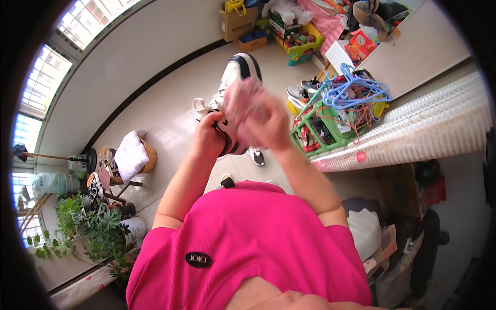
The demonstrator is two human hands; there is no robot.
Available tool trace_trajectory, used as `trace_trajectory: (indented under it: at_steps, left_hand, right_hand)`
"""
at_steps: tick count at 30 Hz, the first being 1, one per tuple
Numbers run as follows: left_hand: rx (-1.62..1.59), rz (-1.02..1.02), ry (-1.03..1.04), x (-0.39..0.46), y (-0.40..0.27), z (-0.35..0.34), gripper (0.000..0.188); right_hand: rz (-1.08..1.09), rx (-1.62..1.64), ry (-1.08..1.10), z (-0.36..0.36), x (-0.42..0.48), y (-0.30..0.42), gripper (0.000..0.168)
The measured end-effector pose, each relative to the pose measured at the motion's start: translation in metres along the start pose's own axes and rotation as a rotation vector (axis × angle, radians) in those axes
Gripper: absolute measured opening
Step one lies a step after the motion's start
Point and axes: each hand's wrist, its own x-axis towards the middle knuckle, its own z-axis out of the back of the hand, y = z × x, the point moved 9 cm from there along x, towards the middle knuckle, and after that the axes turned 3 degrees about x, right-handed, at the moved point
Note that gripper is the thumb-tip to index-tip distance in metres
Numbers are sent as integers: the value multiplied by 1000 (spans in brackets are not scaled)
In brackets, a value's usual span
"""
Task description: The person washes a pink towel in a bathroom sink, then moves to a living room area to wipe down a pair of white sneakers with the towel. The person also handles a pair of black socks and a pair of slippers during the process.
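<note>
A white-and-black sneaker (pixel 231 73) is held up before me, toe pointing away. Its white laces (pixel 200 106) hang in loops on the left side. My left hand (pixel 209 133) grips the shoe near its heel and collar. A pink cloth (pixel 244 95), blurred by motion, is bunched in my right hand (pixel 269 126) and lies against the shoe's right side, covering part of it. Below, on the tiled floor, another dark-and-white shoe (pixel 256 156) shows partly behind the raised one.
Right of me stands a green plastic crate (pixel 329 143) with blue hangers (pixel 354 91) on top. Boxes (pixel 238 23) and a yellow toy bin (pixel 306 48) line the far side. Leftward are a cushion (pixel 132 155) on a stool, shoes on a rack (pixel 95 186) and potted plants (pixel 106 228).
</note>
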Motion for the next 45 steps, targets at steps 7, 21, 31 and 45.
trace_trajectory:
  at_steps: [7,21,31,45]
  left_hand:
    - [44,-72,62,-6,0,-6,47]
    - [-79,-70,11,11,-22,22,41]
    - [-5,14,-34,19,19,23,48]
    - [-118,4,57,32,-4,6,42]
  right_hand:
    - [-203,78,23,23,74,-35,45]
    - [-417,154,-122,77,17,-73,36]
    - [-197,-141,163,0,10,-37,55]
    - [-150,-204,-12,66,39,-48,43]
